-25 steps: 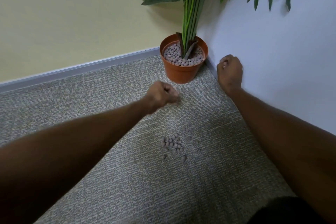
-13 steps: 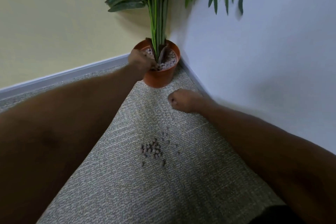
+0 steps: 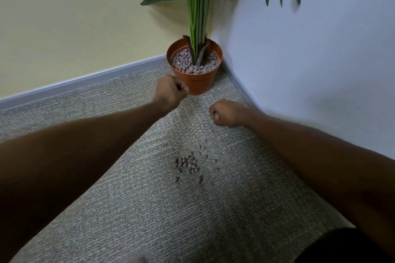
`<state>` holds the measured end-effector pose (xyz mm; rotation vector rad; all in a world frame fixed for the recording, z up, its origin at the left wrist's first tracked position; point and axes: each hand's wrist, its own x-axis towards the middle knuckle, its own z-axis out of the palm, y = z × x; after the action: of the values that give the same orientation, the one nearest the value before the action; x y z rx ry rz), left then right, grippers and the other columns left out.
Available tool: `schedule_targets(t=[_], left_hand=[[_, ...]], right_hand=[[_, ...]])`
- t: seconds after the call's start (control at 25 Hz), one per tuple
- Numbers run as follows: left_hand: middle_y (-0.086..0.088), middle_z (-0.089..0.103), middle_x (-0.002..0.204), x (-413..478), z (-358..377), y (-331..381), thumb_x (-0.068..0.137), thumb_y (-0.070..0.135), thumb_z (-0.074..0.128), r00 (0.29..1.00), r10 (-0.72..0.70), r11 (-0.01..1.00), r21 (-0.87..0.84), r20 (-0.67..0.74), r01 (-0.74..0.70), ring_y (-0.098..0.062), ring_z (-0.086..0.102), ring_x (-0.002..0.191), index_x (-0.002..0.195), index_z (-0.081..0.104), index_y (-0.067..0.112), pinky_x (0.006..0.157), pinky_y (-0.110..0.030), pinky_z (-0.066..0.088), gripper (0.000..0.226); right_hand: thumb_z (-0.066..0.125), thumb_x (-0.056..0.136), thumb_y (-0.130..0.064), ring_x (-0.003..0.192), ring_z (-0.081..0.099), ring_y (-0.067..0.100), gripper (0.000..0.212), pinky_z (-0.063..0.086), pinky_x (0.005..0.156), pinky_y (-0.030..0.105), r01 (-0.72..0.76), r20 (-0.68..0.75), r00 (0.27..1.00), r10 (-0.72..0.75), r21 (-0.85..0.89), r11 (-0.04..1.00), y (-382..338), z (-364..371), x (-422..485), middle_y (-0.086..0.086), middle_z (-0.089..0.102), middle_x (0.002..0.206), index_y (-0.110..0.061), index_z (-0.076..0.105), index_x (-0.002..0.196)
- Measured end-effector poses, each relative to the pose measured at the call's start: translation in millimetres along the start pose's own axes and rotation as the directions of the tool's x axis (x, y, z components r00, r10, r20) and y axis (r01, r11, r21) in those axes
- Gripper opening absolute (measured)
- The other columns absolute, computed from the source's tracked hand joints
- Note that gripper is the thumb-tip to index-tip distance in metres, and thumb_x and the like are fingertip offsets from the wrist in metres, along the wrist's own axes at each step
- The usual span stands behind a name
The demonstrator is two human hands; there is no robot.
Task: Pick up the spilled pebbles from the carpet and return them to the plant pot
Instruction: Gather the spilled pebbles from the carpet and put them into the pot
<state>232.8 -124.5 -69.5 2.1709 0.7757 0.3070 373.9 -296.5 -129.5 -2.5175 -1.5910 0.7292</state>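
Grey woven carpet (image 3: 213, 209) with a rough, looped texture covers the floor in the corner of two walls. A round terracotta-coloured plastic plant pot (image 3: 197, 84) stands there, upright, close to the grey baseboard (image 3: 85, 80). It is filled with small rounded pebbles, and thin green stems (image 3: 197, 17) rise from the middle. The spilled pebbles (image 3: 188, 164) lie in a loose cluster on the carpet, well apart from the pot, with a few single ones scattered toward it. The left hand (image 3: 171, 89) is held just in front of the pot, its grip curled into a fist; I cannot tell if it holds anything. The right hand (image 3: 227, 113) is low near the carpet, also with the fingers pressed together in a fist, knuckles pointing left. Both forearms are stretched forward.
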Motion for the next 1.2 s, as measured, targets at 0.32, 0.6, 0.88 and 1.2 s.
schedule_targets(t=[0.32,0.6,0.88,1.2], left_hand=[[-0.005,0.076,0.104,-77.1,11.3,-50.1,0.077,0.015,0.086,0.832,-0.156,0.906,0.412,0.532,-0.094,-0.021,0.073,0.099,0.105,0.075,0.007,0.079,-0.024,0.056,0.031],[-0.008,0.074,0.114,-117.9,29.4,-69.7,0.073,0.021,0.088,0.836,-0.219,0.885,0.463,0.503,-0.046,-0.024,0.072,0.102,0.128,0.059,0.009,0.088,-0.031,0.058,0.063],[-0.005,0.071,0.076,-128.9,44.0,-74.3,0.089,0.007,0.070,0.913,-0.230,0.927,0.362,0.336,0.101,-0.025,0.073,0.080,0.093,0.073,0.005,0.070,-0.029,0.058,0.006],[-0.005,0.069,0.072,-125.8,46.1,-78.5,0.083,-0.006,0.072,0.897,-0.380,0.915,-0.052,0.225,0.401,-0.011,0.065,0.058,0.078,0.071,0.009,0.049,-0.010,0.051,0.017]], right_hand=[[0.078,0.083,-0.045,0.090,0.061,0.018,0.035,0.045,0.069,0.031,0.156,0.128,0.979,-0.159,0.028,0.987,-60.5,39.2,-14.1,-0.005,0.062,0.100,-0.024,0.059,0.104],[0.081,0.078,-0.053,0.119,0.056,0.024,0.079,0.050,0.096,0.040,0.182,0.141,0.975,-0.170,-0.070,0.981,-102.6,71.2,-33.5,0.005,0.054,0.132,-0.019,0.047,0.141],[0.077,0.089,-0.023,0.106,0.062,0.026,0.033,0.052,0.090,0.038,0.134,0.032,0.990,-0.139,0.125,0.983,-114.4,73.4,-42.0,0.006,0.055,0.113,-0.014,0.067,0.118],[0.075,0.085,0.002,0.089,0.073,0.028,0.008,0.061,0.077,0.035,-0.036,-0.062,0.996,0.070,0.435,0.899,-113.1,79.8,-38.2,0.014,0.076,0.094,0.001,0.074,0.093]])
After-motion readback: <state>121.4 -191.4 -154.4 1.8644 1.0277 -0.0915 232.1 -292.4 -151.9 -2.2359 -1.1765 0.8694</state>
